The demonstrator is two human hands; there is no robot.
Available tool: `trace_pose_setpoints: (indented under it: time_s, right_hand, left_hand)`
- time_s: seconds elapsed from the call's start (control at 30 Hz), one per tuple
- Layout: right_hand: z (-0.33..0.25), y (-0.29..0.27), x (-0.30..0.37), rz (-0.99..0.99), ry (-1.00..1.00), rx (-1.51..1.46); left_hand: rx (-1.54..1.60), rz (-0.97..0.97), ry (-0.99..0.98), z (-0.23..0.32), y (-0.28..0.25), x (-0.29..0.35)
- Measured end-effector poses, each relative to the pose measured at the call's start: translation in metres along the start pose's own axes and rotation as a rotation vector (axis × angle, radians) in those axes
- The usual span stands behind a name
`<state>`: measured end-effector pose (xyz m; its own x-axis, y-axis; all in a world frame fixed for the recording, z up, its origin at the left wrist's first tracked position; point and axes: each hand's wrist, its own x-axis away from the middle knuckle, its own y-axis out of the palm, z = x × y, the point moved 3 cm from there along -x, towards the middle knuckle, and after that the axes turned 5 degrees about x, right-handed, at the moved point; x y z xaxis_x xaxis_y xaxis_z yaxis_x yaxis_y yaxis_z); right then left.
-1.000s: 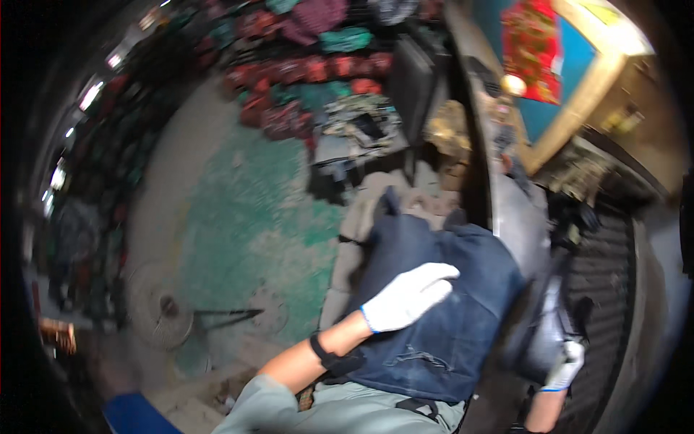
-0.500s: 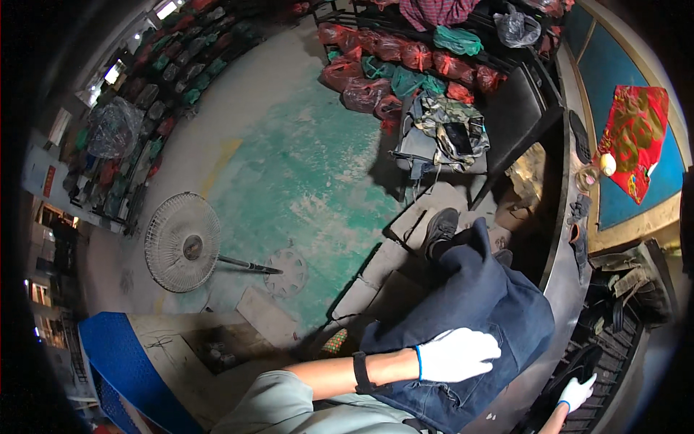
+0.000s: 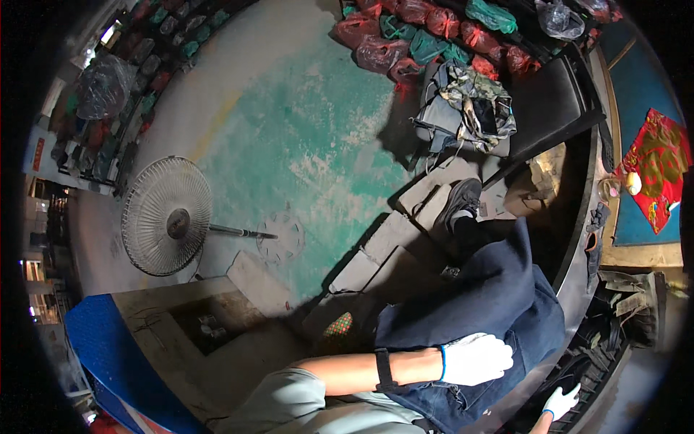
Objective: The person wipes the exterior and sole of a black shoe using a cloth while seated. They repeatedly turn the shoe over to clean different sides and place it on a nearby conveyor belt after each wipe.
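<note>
My left hand, in a white glove with a blue cuff, rests on the dark blue cloth over my lap. Its fingers lie loosely on the fabric, slightly bent, and no object shows under them. At the lower right, my right hand, gloved the same way, reaches over a dark slatted rack. Thumb and fingers are apart there. Close beside them lies a black item, too dark to make out fully.
A standing fan is on the green floor at left. Ahead, a chair bears camouflage clothing, with red and green bags behind. A metal edge curves along my right. A blue panel stands at lower left.
The view has shifted, so the fan and chair sit differently in the picture. My left hand stays on the cloth, its fingers a little more bent. My right hand remains over the rack.
</note>
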<state>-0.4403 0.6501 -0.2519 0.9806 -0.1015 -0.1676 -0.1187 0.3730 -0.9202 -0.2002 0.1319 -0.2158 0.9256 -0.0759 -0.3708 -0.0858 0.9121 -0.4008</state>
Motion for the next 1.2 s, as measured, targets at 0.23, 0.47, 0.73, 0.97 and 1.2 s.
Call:
trace_pose_setpoints:
  time_s: [0.23, 0.47, 0.73, 0.97, 1.2]
  right_hand:
    - [0.007, 0.001, -0.006, -0.048, -0.031, 0.025]
    - [0.021, 0.007, -0.006, -0.033, -0.034, 0.054]
    - [0.012, 0.003, 0.005, -0.058, 0.028, 0.027]
    - [0.002, -0.008, 0.013, -0.057, 0.001, 0.046]
    - [0.000, -0.014, 0.013, -0.078, -0.011, 0.186]
  left_hand:
    - [0.096, 0.003, -0.003, -0.005, -0.004, -0.003]
    - [0.133, 0.101, 0.069, -0.007, -0.007, -0.003]
    - [0.061, 0.146, 0.125, -0.006, -0.007, 0.006]
    - [0.049, -0.055, -0.004, -0.002, -0.016, 0.004]
    - [0.254, 0.121, 0.013, -0.004, 0.012, 0.006]
